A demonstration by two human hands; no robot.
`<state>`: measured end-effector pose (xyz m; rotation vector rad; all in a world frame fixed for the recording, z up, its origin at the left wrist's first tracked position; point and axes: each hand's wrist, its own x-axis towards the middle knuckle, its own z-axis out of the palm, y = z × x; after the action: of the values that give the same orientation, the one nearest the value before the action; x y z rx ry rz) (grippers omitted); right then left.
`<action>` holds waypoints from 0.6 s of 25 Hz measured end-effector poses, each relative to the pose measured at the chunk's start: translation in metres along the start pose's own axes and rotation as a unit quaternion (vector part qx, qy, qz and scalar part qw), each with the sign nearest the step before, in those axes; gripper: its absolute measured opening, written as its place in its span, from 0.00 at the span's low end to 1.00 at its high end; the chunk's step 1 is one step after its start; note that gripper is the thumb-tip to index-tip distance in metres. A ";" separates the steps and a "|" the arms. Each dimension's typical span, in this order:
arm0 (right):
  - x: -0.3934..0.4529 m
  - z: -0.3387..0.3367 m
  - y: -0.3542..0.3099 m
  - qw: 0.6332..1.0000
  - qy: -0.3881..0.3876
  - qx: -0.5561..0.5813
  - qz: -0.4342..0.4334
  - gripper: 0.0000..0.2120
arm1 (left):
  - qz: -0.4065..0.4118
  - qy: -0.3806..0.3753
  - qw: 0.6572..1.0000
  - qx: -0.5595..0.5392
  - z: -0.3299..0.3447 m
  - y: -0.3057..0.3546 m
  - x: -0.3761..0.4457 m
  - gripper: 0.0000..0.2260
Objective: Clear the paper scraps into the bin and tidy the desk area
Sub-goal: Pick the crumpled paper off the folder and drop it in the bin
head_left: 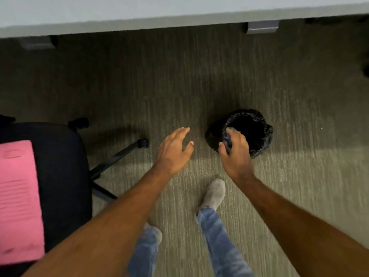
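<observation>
A small bin (253, 128) lined with a black bag stands on the carpet below the desk edge. My right hand (235, 154) hovers over the bin's near left rim, its fingers curled around a small purplish scrap (227, 139) that is mostly hidden. My left hand (175, 150) is held out to the left of the bin, palm down, fingers spread, holding nothing. A pink printed sheet (19, 202) lies on the seat of the black office chair at the left.
The grey desk edge (179, 19) runs across the top. The black office chair (63, 176) with wheeled legs stands at the left. My feet and jeans (214, 194) are on the carpet below my hands.
</observation>
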<state>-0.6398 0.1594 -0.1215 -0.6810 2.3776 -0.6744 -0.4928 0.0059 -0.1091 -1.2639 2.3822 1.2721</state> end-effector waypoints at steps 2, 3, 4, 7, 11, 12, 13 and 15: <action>-0.014 0.012 -0.025 0.999 -0.024 -0.020 -0.018 0.25 | 0.003 0.021 1.000 0.015 -0.032 -0.022 -0.025 0.24; -0.023 0.022 -0.042 0.998 -0.038 -0.029 -0.034 0.25 | -0.003 0.035 0.999 0.020 -0.050 -0.038 -0.040 0.24; -0.032 0.034 -0.062 0.997 -0.053 -0.037 -0.051 0.26 | -0.013 0.051 0.998 0.025 -0.069 -0.055 -0.056 0.24; -0.055 0.068 -0.117 0.990 -0.084 -0.054 -0.100 0.26 | -0.046 0.096 0.994 0.018 -0.113 -0.103 -0.102 0.24; -0.088 0.121 -0.193 0.975 -0.128 -0.075 -0.163 0.27 | -0.088 0.155 0.984 0.003 -0.162 -0.172 -0.168 0.23; -0.096 0.135 -0.211 0.971 -0.138 -0.080 -0.179 0.27 | -0.102 0.169 0.980 0.003 -0.173 -0.190 -0.184 0.23; -0.103 0.149 -0.228 0.967 -0.148 -0.084 -0.192 0.27 | -0.117 0.182 0.976 0.004 -0.181 -0.206 -0.198 0.23; -0.120 0.178 -0.262 0.957 -0.168 -0.088 -0.218 0.28 | -0.150 0.214 0.965 0.010 -0.197 -0.240 -0.228 0.23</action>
<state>-0.3608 -0.0181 -0.0475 -1.3108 1.9993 -0.4751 -0.1255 -0.0704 -0.0220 -1.9710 2.3198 0.9579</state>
